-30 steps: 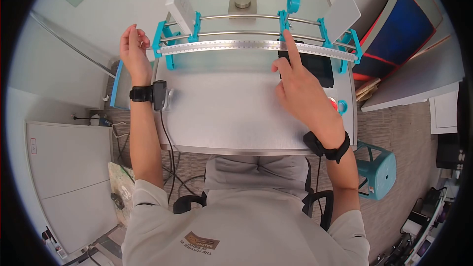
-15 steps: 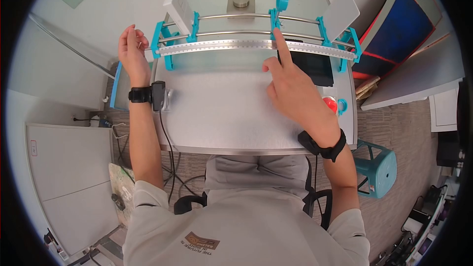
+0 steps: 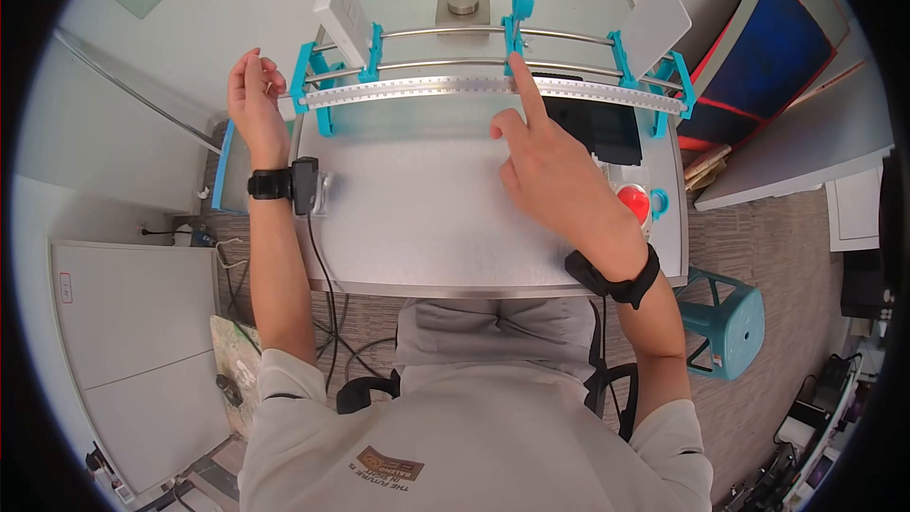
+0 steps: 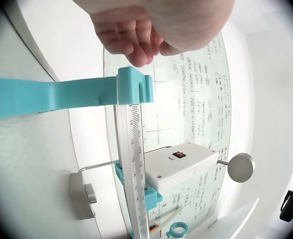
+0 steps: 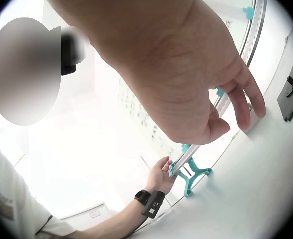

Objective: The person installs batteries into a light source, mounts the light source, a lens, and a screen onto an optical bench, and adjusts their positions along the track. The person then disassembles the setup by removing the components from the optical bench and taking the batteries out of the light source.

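Observation:
A teal slider point(image 3: 512, 38) with an upright ring stands on two metal rods of a rail frame, behind a long ruler point(image 3: 427, 86). My right hand point(image 3: 559, 171) reaches across the ruler, its straight index fingertip right at the slider's lower front and the other fingers bent. My left hand point(image 3: 256, 109) hangs loosely curled beside the frame's teal left end support point(image 3: 302, 78), holding nothing. In the left wrist view its fingertips are just past that end support point(image 4: 131, 85). A white box point(image 3: 343, 19) with a red switch sits on the rods' left part; a thin white panel point(image 3: 656, 27) stands at their right.
Under the frame's right side lies a black flat panel point(image 3: 607, 133). Nearer me are a red round object point(image 3: 633, 201) and a small teal ring point(image 3: 661, 204). A metal block point(image 3: 463, 11) with a rod stands behind the frame. Right of the table is a teal stool point(image 3: 739, 332).
The teal slider has moved left along the rods, with my right index finger keeping at it. More of the red object shows now. My left hand has stayed almost still.

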